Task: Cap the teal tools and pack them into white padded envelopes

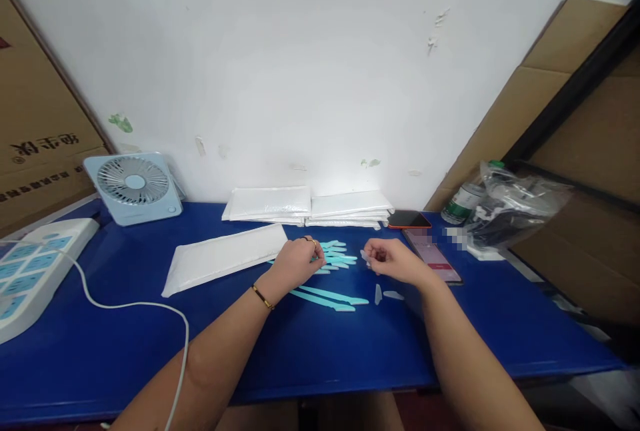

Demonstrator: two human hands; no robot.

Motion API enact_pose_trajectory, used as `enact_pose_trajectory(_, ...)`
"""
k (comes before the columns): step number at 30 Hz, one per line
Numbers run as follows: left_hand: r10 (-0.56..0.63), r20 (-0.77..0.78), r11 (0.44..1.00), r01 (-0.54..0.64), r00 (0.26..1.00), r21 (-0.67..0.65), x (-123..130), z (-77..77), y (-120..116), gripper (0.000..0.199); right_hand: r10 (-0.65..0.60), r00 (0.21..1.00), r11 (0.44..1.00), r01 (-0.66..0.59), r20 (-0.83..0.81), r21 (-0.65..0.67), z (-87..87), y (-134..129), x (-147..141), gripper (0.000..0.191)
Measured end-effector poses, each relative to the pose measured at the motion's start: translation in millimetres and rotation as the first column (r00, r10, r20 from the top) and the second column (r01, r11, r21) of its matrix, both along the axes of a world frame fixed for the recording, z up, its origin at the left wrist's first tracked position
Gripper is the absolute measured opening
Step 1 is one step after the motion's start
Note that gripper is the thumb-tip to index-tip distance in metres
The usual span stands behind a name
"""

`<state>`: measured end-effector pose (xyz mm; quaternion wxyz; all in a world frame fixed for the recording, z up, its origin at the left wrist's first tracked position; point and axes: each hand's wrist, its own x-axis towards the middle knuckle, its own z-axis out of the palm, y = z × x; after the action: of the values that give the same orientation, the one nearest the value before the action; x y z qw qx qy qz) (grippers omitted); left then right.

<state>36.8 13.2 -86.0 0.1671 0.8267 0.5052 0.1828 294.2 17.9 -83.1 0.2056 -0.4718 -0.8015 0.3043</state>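
My left hand (299,262) is closed at the left end of a bunch of turquoise eyebrow razors (336,246). One razor points out of its fingers toward the right; the grip itself is partly hidden. Between thumb and fingertips, my right hand (393,259) pinches a small translucent blade cap (365,256), a short way from the razor's tip. Two more eyebrow razors (327,296) lie side by side nearer me. Two loose caps, an upright one (378,294) and a flat-lying one (394,295), rest on the blue table (320,358) below my right hand.
A white padded envelope (225,258) lies left of my left hand. Stacked envelopes (270,203) stand along the wall. Two phones (433,256) (409,219), a bottle (463,203) and a plastic bag (515,204) are right. A fan (136,184), power strip (47,271) and white cable (145,305) are left.
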Motion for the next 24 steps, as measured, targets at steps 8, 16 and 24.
enact_pose_trajectory(8,-0.011,-0.048,1.0,0.012,0.999,0.025,0,1.0,1,0.014,0.026,0.988,0.995,-0.04,-0.153,-0.088,2.5,-3,-7,0.015)
enact_pose_trajectory(16,0.002,-0.039,1.0,-0.002,0.999,0.019,0,2.4,1,0.013,0.016,0.984,0.995,-0.032,-0.177,-0.091,2.8,-2,-6,0.015)
enact_pose_trajectory(24,0.011,0.06,0.999,-0.009,0.998,-0.038,2,-1.2,2,0.016,0.034,0.962,0.985,-0.079,-0.271,-0.155,1.1,-4,-23,0.03)
